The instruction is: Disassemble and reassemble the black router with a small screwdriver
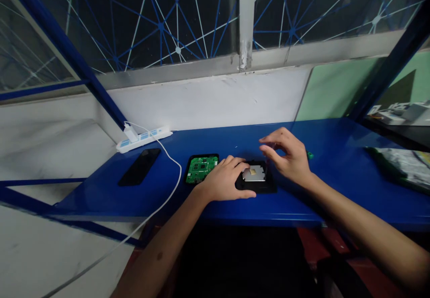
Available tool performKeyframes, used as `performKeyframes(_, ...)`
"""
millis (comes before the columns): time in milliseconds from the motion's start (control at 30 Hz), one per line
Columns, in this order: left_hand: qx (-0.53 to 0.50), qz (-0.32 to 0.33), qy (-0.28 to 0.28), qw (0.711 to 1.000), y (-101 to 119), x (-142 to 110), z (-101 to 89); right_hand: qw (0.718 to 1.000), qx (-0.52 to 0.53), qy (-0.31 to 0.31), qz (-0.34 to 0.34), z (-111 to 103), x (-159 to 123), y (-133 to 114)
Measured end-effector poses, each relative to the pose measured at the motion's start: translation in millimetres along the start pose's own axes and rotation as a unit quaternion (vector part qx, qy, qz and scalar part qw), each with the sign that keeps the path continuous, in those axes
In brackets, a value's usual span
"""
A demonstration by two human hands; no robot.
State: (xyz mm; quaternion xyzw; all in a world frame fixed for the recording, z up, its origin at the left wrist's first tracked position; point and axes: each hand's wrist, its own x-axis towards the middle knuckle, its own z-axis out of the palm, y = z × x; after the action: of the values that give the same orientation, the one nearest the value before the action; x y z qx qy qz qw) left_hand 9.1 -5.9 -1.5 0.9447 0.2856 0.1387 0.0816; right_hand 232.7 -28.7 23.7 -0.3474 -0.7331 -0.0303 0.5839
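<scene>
A black plastic case point(271, 188) lies on the blue table, with a silver metal plate point(258, 175) fitted in it and a small tan square on the plate. My left hand point(226, 179) grips the case's left side, fingertips at the plate and thumb along the near edge. Above the right side of the case, my right hand point(285, 155) pinches a slim screwdriver-like tool point(266, 166); its shaft points down at the plate's right edge, and its tip is hard to make out. Left of my left hand sits a green circuit board point(200, 169) in a black housing, partly covered by that hand.
A black phone point(140, 167) lies on the left of the blue table point(322, 204). Behind it, a white power strip point(144, 139) holds a plug whose white cable point(179, 172) crosses the table. A small green object point(309, 155) is behind my right wrist. A silvery bag point(403, 168) lies far right.
</scene>
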Motion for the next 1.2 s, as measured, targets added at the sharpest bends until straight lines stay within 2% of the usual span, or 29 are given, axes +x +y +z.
performKeyframes(133,0.001,-0.007,-0.005,1.000,0.9,-0.2,-1.5,1.000,0.015,0.007,0.019,0.5,-2.0,-2.0)
performKeyframes(333,-0.004,-0.011,-0.011,1.000,1.7,-0.4,-3.8,0.990,0.081,-0.006,0.119,0.9,-7.7,-3.4)
performKeyframes(467,-0.003,-0.011,-0.010,1.000,1.7,-0.5,-3.2,0.991,0.083,-0.015,0.101,-0.1,-6.1,-2.3)
performKeyframes(667,-0.006,-0.005,-0.005,1.000,1.6,-0.1,-3.0,1.000,0.014,0.001,0.021,1.8,-1.8,-0.7)
performKeyframes(900,-0.009,-0.010,-0.009,1.000,2.1,-0.2,-3.3,0.990,0.065,-0.013,0.127,1.3,-8.4,-1.6)
performKeyframes(1200,-0.004,-0.008,-0.007,1.000,1.1,-1.1,-2.3,0.995,0.067,-0.025,0.075,0.9,-6.8,1.4)
